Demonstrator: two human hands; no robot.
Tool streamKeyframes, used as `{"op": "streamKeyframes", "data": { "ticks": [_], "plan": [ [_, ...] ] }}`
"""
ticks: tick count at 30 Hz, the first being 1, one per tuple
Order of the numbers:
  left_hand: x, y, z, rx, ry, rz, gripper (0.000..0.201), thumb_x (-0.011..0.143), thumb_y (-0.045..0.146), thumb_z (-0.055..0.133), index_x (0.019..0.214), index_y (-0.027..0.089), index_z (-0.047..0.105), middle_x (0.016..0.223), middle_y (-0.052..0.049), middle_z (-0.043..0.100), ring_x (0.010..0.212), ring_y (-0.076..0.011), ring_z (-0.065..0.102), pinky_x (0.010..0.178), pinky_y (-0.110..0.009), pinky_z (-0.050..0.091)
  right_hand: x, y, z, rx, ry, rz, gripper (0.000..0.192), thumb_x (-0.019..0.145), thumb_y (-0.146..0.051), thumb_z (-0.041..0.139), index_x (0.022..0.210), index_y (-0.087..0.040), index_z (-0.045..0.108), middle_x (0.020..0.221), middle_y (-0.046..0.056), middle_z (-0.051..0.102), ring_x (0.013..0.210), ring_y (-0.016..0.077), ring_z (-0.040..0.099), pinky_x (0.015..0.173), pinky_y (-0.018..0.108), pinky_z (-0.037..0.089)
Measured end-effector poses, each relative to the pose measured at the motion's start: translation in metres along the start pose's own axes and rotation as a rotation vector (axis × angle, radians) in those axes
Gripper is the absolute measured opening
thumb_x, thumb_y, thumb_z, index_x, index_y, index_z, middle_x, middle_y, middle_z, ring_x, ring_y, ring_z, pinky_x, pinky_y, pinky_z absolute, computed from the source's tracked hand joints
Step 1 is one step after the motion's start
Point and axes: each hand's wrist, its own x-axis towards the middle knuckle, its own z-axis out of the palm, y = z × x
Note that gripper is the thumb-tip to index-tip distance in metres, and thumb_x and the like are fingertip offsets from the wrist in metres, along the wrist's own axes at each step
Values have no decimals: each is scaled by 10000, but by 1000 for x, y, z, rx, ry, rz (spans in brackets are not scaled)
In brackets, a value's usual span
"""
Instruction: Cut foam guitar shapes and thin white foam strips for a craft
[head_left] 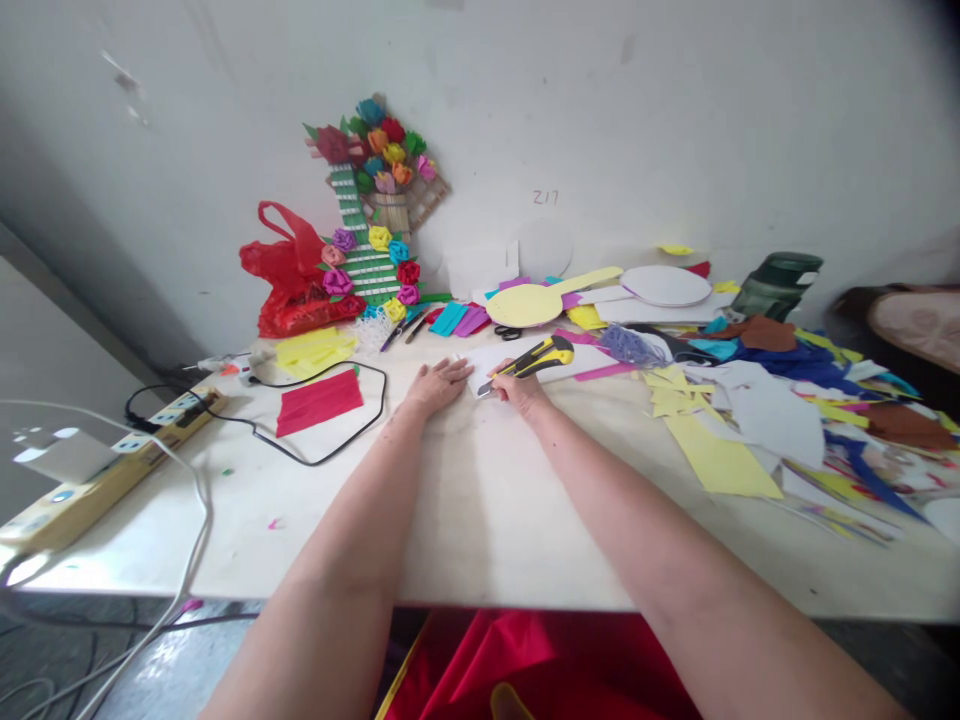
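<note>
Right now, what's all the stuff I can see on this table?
table: one, pale, fills the view
white sheet: one, under both hands
knife: one, yellow and black, in the right hand
red paper: one, left of the hands
yellow paper: one, beyond the red paper
black cable: one, loops round the red paper
power strip: one, cream, left edge
red bag: one, by the wall
flower craft: one, many colours, against the wall
paper scraps: many, mixed colours, right side
scissors: one, black, beyond the hands
left hand: flat on the sheet
right hand: grips the knife
</note>
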Motion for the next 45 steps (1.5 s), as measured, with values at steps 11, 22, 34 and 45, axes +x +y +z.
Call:
{"op": "streamKeyframes", "data": {
  "ticks": [11, 22, 34, 45],
  "plan": [
    [-1, -1, -1, -62, 3, 22, 455, 870, 379, 271, 1311, 383, 380, 1427, 92, 285, 1334, -190, 200, 1053, -506, 119, 4, 3, -7, 102, 114, 49, 53, 493, -150, 503, 523, -143, 547, 356, -56, 443, 287, 60, 358, 304, 191, 246],
    [-8, -5, 3, -257, 246, 60, 478, 696, 478, 553, 1076, 202, 643, 1194, -46, 586, 1114, -206, 521, 984, -269, 345, 15, 12, -10, 364, 198, 13, 60, 509, -119, 526, 554, -130, 563, 429, -39, 497, 340, 54, 407, 332, 184, 303],
    [-11, -3, -5, -80, 251, 65, 356, 698, 461, 545, 955, 238, 649, 1095, -24, 610, 1053, -212, 506, 954, -309, 349, 13, 10, -7, 283, 175, -15, 82, 516, -141, 544, 595, -142, 568, 433, -46, 494, 370, 68, 423, 379, 210, 323],
    [-14, 3, -12, 38, 242, -52, 173, 678, 288, 511, 777, 213, 631, 895, -45, 630, 929, -217, 518, 823, -319, 400, 12, 14, -4, 153, 72, -40, 136, 530, -186, 597, 658, -148, 571, 397, -61, 491, 389, 73, 446, 432, 206, 350]
  ]
}}
